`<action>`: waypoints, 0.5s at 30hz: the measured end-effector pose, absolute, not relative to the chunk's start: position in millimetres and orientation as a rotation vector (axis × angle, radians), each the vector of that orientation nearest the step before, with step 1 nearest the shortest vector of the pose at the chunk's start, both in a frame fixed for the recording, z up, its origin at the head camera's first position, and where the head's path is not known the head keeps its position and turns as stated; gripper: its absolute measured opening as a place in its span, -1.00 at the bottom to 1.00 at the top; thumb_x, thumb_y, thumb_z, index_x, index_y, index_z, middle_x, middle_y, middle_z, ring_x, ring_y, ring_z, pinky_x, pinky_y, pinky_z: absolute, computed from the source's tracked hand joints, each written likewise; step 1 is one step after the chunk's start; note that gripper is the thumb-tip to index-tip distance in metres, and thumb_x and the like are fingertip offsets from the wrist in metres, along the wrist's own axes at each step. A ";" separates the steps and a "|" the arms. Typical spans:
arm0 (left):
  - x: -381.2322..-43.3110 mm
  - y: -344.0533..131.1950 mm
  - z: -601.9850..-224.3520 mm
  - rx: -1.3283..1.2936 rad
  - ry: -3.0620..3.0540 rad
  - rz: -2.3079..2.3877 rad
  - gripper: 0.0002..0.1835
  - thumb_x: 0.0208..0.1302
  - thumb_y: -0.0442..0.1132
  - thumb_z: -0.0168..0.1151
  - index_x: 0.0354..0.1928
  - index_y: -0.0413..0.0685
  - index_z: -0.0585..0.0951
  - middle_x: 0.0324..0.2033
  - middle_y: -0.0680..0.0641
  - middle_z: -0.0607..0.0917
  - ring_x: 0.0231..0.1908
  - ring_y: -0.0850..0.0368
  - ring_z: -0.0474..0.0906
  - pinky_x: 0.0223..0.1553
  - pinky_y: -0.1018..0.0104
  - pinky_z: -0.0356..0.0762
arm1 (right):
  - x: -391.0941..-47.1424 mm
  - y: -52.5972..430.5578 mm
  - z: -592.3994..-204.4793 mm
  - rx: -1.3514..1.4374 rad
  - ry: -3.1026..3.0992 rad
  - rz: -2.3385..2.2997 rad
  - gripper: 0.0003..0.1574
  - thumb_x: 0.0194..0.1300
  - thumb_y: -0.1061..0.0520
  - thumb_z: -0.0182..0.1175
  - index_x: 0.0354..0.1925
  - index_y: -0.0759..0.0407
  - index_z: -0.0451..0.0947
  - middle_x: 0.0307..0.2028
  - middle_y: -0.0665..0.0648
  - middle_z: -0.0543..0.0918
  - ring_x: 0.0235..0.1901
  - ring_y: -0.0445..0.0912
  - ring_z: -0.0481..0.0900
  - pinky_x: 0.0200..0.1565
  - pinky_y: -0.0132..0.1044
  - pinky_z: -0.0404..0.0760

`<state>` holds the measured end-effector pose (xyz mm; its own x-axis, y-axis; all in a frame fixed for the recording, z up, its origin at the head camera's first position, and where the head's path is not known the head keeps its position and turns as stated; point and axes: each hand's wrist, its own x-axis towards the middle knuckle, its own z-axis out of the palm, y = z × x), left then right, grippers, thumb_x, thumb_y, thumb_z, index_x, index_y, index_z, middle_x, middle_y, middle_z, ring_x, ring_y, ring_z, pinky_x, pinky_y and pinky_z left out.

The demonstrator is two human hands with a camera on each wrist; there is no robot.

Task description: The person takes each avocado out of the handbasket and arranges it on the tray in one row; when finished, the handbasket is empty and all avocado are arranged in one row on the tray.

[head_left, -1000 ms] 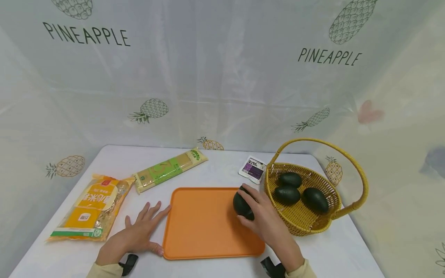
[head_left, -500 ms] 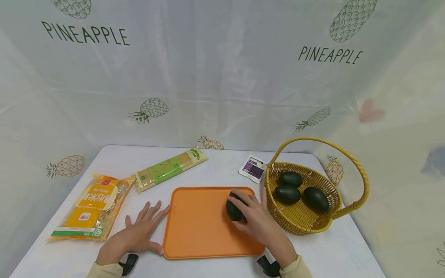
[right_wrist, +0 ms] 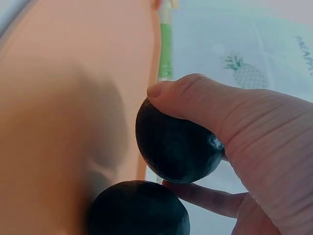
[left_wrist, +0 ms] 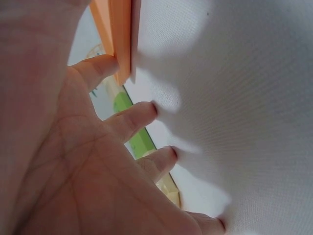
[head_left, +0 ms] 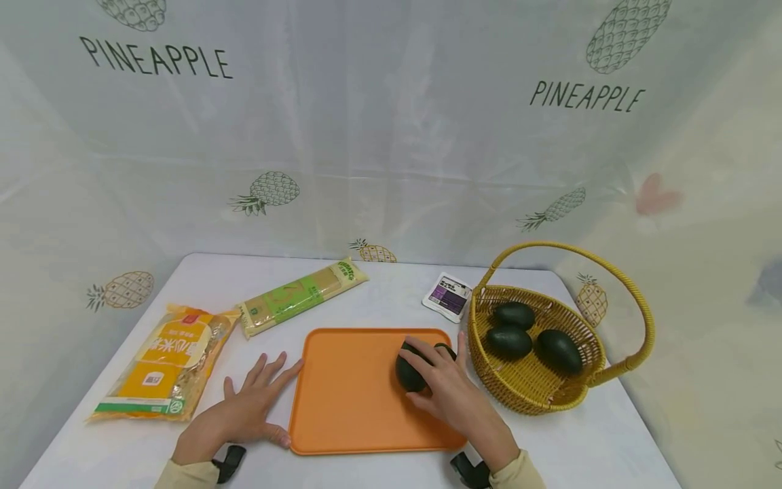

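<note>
My right hand (head_left: 449,390) is over the right part of an orange tray (head_left: 348,401), with thumb and fingers around a dark green avocado (head_left: 408,375). In the right wrist view the thumb presses the upper side of that avocado (right_wrist: 173,144). A second avocado (right_wrist: 139,208) lies close beside it; in the head view it shows partly behind the fingers. My left hand (head_left: 247,404) rests on the white table with fingers spread. Its forefinger and thumb tips are right at the tray's left edge. In the left wrist view the palm (left_wrist: 93,161) holds nothing.
A yellow woven basket (head_left: 519,394) with a tall handle stands right of the tray, several avocados inside. A small white and purple packet (head_left: 448,297) lies behind. A green noodle packet (head_left: 302,297) and an orange-yellow food bag (head_left: 168,363) lie at the left.
The right hand has shifted left over the tray with the avocado, and a second avocado now shows behind its fingers. The left hand stays in place. The head view has shifted slightly.
</note>
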<state>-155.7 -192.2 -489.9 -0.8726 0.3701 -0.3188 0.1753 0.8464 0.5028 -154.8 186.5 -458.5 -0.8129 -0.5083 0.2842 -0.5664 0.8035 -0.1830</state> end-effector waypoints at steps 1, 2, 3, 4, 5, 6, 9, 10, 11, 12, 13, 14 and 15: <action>-155.6 -192.1 -489.9 0.405 2.618 0.649 0.47 -0.28 0.28 0.70 0.72 0.17 0.10 0.72 -0.32 -0.03 0.65 -0.62 -0.30 0.23 -0.96 -0.43 | -155.1 186.2 -458.8 0.839 -2.770 0.384 -0.12 0.12 0.00 0.68 0.38 0.02 0.60 0.43 0.16 0.57 0.10 0.14 0.68 0.42 0.76 -0.04; -155.6 -191.8 -489.8 0.408 2.622 0.642 0.47 -0.28 0.29 0.70 0.72 0.17 0.10 0.72 -0.32 -0.02 0.65 -0.62 -0.28 0.23 -0.96 -0.41 | -155.3 186.3 -459.3 0.840 -2.768 0.381 -0.12 0.12 0.00 0.68 0.38 0.03 0.60 0.43 0.17 0.57 0.10 0.14 0.69 0.42 0.75 -0.02; -155.5 -191.6 -489.9 0.409 2.624 0.638 0.47 -0.29 0.29 0.70 0.72 0.17 0.10 0.72 -0.33 -0.02 0.65 -0.62 -0.28 0.23 -0.96 -0.41 | -155.3 186.4 -459.7 0.841 -2.769 0.387 -0.12 0.12 0.00 0.68 0.38 0.03 0.60 0.43 0.17 0.57 0.09 0.14 0.69 0.43 0.73 -0.01; -155.3 -191.4 -489.8 0.412 2.626 0.637 0.48 -0.29 0.29 0.70 0.72 0.16 0.10 0.72 -0.33 -0.02 0.65 -0.62 -0.28 0.23 -0.96 -0.41 | -155.5 186.4 -460.1 0.843 -2.766 0.392 -0.12 0.12 0.01 0.68 0.38 0.04 0.60 0.43 0.17 0.57 0.09 0.15 0.69 0.44 0.72 0.00; -155.1 -191.3 -489.8 0.413 2.628 0.636 0.48 -0.29 0.29 0.70 0.72 0.16 0.10 0.72 -0.33 -0.01 0.65 -0.62 -0.27 0.23 -0.96 -0.40 | -155.6 186.6 -460.6 0.844 -2.765 0.400 -0.12 0.12 0.01 0.68 0.38 0.04 0.60 0.43 0.17 0.57 0.09 0.15 0.69 0.45 0.71 0.01; -155.0 -191.2 -489.7 0.415 2.628 0.636 0.48 -0.29 0.29 0.70 0.72 0.16 0.10 0.72 -0.33 -0.01 0.64 -0.63 -0.27 0.23 -0.96 -0.40 | -155.7 186.7 -461.2 0.846 -2.766 0.408 -0.11 0.12 0.01 0.68 0.38 0.04 0.60 0.43 0.17 0.57 0.09 0.15 0.69 0.46 0.69 0.01; -154.8 -191.0 -489.5 0.417 2.630 0.639 0.48 -0.30 0.30 0.69 0.72 0.16 0.10 0.72 -0.34 -0.01 0.64 -0.63 -0.27 0.22 -0.97 -0.40 | -155.7 187.3 -462.1 0.846 -2.776 0.425 -0.11 0.12 0.01 0.68 0.39 0.03 0.59 0.44 0.16 0.57 0.10 0.16 0.70 0.49 0.66 0.01; -154.7 -191.0 -489.3 0.417 2.630 0.640 0.48 -0.30 0.30 0.69 0.72 0.17 0.10 0.72 -0.34 -0.01 0.64 -0.63 -0.27 0.22 -0.97 -0.40 | -155.7 187.4 -462.3 0.844 -2.781 0.431 -0.11 0.12 0.01 0.68 0.39 0.02 0.59 0.44 0.16 0.57 0.11 0.16 0.69 0.49 0.66 0.00; -154.7 -190.9 -489.2 0.417 2.630 0.640 0.48 -0.30 0.30 0.69 0.72 0.17 0.10 0.72 -0.34 -0.01 0.64 -0.63 -0.27 0.22 -0.97 -0.41 | -155.8 187.4 -462.6 0.840 -2.789 0.438 -0.11 0.13 0.00 0.67 0.39 0.02 0.59 0.44 0.16 0.57 0.11 0.16 0.69 0.50 0.65 0.00; -154.7 -190.9 -489.1 0.418 2.631 0.638 0.48 -0.30 0.30 0.69 0.72 0.17 0.10 0.72 -0.34 -0.01 0.64 -0.63 -0.27 0.22 -0.97 -0.40 | -155.9 187.5 -462.8 0.838 -2.795 0.442 -0.11 0.13 0.00 0.67 0.39 0.02 0.59 0.44 0.16 0.56 0.12 0.17 0.69 0.50 0.65 -0.01; -154.7 -191.0 -489.1 0.418 2.631 0.637 0.48 -0.30 0.30 0.69 0.72 0.17 0.10 0.72 -0.34 -0.01 0.64 -0.63 -0.27 0.22 -0.97 -0.40 | -156.0 187.4 -462.8 0.835 -2.801 0.443 -0.11 0.13 0.00 0.67 0.39 0.02 0.59 0.45 0.16 0.56 0.13 0.17 0.69 0.50 0.66 -0.01; -154.6 -190.9 -489.1 0.417 2.632 0.634 0.48 -0.30 0.30 0.69 0.72 0.17 0.10 0.72 -0.34 -0.01 0.64 -0.63 -0.27 0.22 -0.97 -0.40 | -156.1 187.4 -462.9 0.831 -2.807 0.445 -0.12 0.13 0.00 0.67 0.39 0.02 0.59 0.45 0.16 0.56 0.13 0.17 0.69 0.50 0.66 -0.02; -154.6 -190.9 -489.1 0.416 2.631 0.634 0.48 -0.30 0.31 0.68 0.72 0.18 0.09 0.72 -0.34 -0.02 0.64 -0.63 -0.27 0.22 -0.97 -0.41 | -156.3 187.4 -463.1 0.830 -2.810 0.446 -0.12 0.14 0.00 0.67 0.39 0.01 0.60 0.45 0.16 0.56 0.14 0.18 0.69 0.50 0.66 -0.02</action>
